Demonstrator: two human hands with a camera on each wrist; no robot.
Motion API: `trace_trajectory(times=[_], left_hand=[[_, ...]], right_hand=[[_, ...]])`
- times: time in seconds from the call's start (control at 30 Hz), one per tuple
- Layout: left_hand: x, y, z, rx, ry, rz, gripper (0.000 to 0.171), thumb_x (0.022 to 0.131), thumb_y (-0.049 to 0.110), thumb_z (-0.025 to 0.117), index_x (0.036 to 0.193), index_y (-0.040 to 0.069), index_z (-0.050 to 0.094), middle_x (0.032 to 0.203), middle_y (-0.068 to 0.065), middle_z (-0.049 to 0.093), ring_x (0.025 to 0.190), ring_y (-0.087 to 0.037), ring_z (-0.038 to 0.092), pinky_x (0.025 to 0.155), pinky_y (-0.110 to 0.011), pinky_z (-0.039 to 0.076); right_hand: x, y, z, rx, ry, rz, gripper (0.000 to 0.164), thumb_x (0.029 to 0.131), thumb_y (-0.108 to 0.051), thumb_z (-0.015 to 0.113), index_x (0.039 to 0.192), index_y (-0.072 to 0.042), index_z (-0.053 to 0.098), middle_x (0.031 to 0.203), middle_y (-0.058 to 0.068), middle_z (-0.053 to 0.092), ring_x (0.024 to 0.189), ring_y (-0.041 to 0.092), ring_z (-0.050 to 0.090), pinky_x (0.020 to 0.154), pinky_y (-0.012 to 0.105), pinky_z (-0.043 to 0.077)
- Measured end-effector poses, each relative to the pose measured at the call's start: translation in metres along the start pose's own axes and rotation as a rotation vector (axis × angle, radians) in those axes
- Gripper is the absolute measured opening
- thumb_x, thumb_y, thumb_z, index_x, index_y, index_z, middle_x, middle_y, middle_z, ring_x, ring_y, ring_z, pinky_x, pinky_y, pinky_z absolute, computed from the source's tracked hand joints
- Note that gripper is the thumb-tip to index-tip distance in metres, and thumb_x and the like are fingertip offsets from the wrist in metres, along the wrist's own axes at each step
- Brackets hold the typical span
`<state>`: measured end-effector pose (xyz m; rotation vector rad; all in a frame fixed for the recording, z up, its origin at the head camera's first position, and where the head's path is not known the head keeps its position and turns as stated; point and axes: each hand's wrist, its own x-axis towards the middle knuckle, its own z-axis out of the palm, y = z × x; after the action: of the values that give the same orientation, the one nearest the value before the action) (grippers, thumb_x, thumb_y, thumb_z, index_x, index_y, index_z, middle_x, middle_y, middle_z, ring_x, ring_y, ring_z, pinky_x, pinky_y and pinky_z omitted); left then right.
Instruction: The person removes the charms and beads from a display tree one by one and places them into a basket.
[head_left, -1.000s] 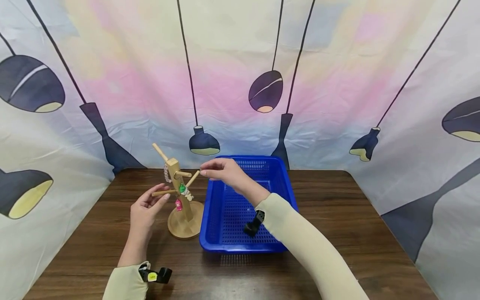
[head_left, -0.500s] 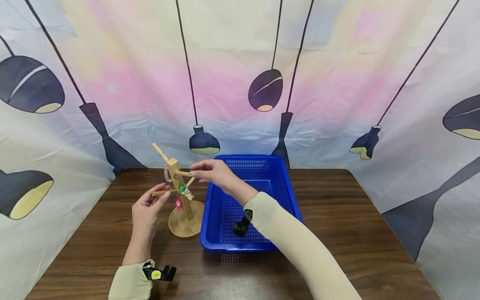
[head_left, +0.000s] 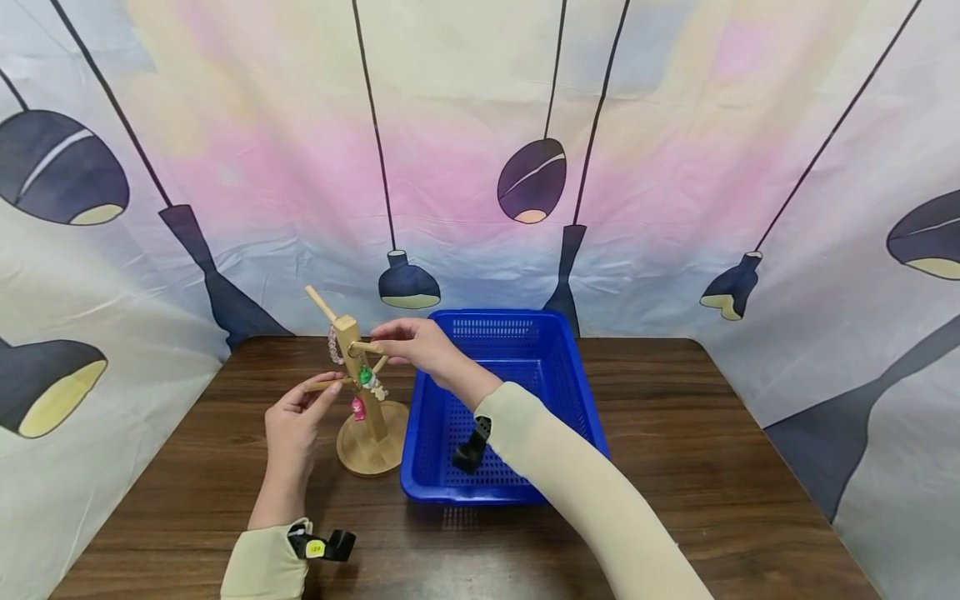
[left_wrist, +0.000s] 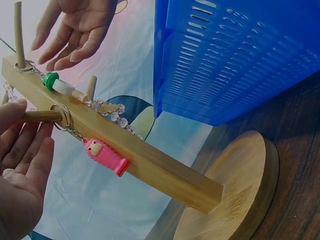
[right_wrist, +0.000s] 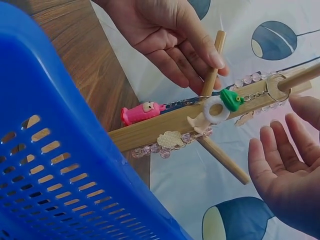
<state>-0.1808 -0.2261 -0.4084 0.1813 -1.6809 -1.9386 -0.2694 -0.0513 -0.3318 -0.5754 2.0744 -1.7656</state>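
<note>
A wooden peg rack (head_left: 372,423) with a round base stands left of a blue plastic basket. My left hand (head_left: 291,425) pinches its left peg (left_wrist: 42,116), thumb on one side and fingers on the other. From that peg a pink figure keychain (left_wrist: 104,155) hangs by its ring. My right hand (head_left: 427,346) is at the front upper peg (right_wrist: 300,76), thumb right beside it and the other fingers spread loosely. A keychain with a green top and white ring (right_wrist: 231,100) hangs there. Clear pink bead bracelets (right_wrist: 150,150) hang on other pegs.
The slotted blue basket (head_left: 420,450) stands close to the rack's right side, under my right forearm. Both sit on a dark wooden table (head_left: 660,433). Behind it hangs a cloth backdrop (head_left: 465,167) printed with lamps.
My right hand has moved left, from the tip of the lower right peg to the front upper peg. My left hand has stayed at the left peg, with its fingers slightly closer in.
</note>
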Motion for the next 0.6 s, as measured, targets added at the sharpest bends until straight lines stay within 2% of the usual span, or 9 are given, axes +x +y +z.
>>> trace_trajectory(times=[0.13,0.33,0.47,0.6], left_hand=[[0.0002,-0.0013,-0.0007,0.046,0.014,-0.006,0.019,0.093,-0.001,0.073,0.094,0.016,0.081,0.081,0.021,0.077,0.068,0.001,0.059,0.064,-0.011,0.048],[0.0009,-0.0022,-0.0003,0.004,0.0,-0.014,0.012,0.093,0.0,0.072,0.097,0.007,0.08,0.084,0.018,0.079,0.083,0.002,0.072,0.078,-0.009,0.056],[0.0012,-0.0027,0.0004,-0.016,0.003,-0.017,0.013,0.093,-0.001,0.072,0.096,0.008,0.081,0.084,0.018,0.078,0.083,0.002,0.072,0.078,-0.009,0.056],[0.0011,-0.0026,0.0003,-0.023,0.009,-0.02,0.013,0.093,-0.002,0.072,0.098,0.006,0.081,0.083,0.018,0.078,0.083,0.002,0.071,0.078,-0.008,0.056]], right_hand=[[0.0026,0.0006,0.0028,0.016,0.008,0.006,0.028,0.1,-0.009,0.065,0.127,-0.001,0.07,0.131,0.019,0.068,0.122,0.03,0.066,0.102,0.041,0.061],[0.0055,0.0015,0.0063,0.032,0.014,0.02,0.027,0.1,-0.008,0.066,0.125,-0.001,0.071,0.13,0.019,0.068,0.122,0.03,0.067,0.1,0.039,0.062],[0.007,0.0012,0.0079,0.058,0.012,0.027,0.027,0.1,-0.007,0.066,0.125,-0.001,0.071,0.13,0.02,0.068,0.122,0.031,0.066,0.099,0.037,0.062],[0.0083,0.0011,0.0105,0.076,0.01,0.028,0.027,0.1,-0.006,0.065,0.125,0.0,0.07,0.131,0.02,0.067,0.123,0.031,0.065,0.102,0.042,0.06]])
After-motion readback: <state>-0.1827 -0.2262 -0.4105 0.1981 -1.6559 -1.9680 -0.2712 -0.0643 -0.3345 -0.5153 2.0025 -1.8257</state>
